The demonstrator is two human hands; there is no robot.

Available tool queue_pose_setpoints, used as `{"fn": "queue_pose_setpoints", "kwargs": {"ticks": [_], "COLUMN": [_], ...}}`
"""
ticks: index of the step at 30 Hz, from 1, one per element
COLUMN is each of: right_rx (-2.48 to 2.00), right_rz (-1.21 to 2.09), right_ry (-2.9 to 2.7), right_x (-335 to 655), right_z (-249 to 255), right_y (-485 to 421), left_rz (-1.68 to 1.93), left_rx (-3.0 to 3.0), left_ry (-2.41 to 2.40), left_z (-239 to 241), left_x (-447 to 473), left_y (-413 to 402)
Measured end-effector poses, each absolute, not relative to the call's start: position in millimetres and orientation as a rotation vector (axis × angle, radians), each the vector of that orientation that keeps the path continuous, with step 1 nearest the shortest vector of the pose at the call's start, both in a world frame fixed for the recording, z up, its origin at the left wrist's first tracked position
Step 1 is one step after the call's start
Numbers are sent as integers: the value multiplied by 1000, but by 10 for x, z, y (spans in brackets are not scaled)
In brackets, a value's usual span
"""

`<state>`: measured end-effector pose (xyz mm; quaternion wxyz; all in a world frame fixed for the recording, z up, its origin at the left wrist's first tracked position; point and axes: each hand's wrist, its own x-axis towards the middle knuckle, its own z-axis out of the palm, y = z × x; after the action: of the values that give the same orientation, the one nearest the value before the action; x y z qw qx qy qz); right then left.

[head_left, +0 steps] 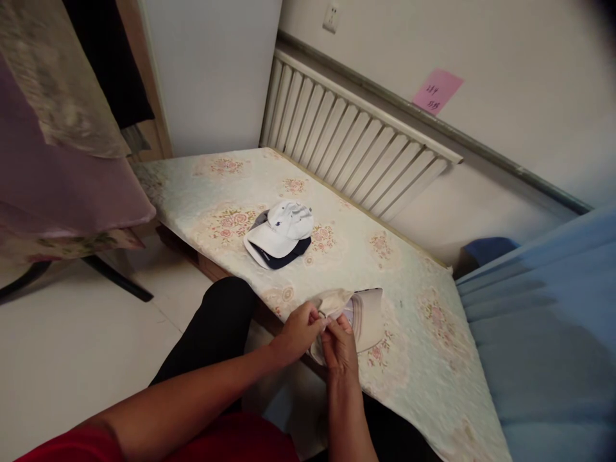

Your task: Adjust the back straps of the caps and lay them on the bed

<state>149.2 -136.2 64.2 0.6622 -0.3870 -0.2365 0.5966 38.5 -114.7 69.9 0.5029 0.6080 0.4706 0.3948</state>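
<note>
A beige cap point(362, 313) lies upside down at the near edge of a floral mattress point(231, 186). My left hand point(297, 332) pinches the cap's back edge, fingers closed on the fabric. My right hand point(341, 346) grips the same edge right beside it, fingers also closed. Further back on the mattress sits a white cap point(283, 232) stacked on a dark navy cap point(283, 258).
A white radiator point(351, 141) runs along the wall behind the mattress. A pink note point(436, 91) sticks to the wall. Blue bedding point(543, 321) lies to the right. Hanging fabric point(62, 173) and a dark stand are at the left, over a pale tiled floor.
</note>
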Motion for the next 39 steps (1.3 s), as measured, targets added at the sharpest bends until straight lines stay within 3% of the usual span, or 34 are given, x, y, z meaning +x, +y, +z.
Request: {"fn": "queue_pose_setpoints", "kwargs": {"ticks": [9, 30, 39], "right_rx": [-922, -878, -1247], "right_rz": [1299, 1477, 1126], "right_ry": [-558, -520, -610], "right_x": [1429, 1374, 1446], "right_z": [631, 415, 581], "right_y": [-1335, -1068, -1021], "left_rz": [803, 641, 393], "left_rx": [1784, 1874, 2112], "left_ry": [1310, 1383, 1500], "left_z": [758, 657, 784], "left_x": [382, 283, 181], "left_y": [-1207, -927, -726]}}
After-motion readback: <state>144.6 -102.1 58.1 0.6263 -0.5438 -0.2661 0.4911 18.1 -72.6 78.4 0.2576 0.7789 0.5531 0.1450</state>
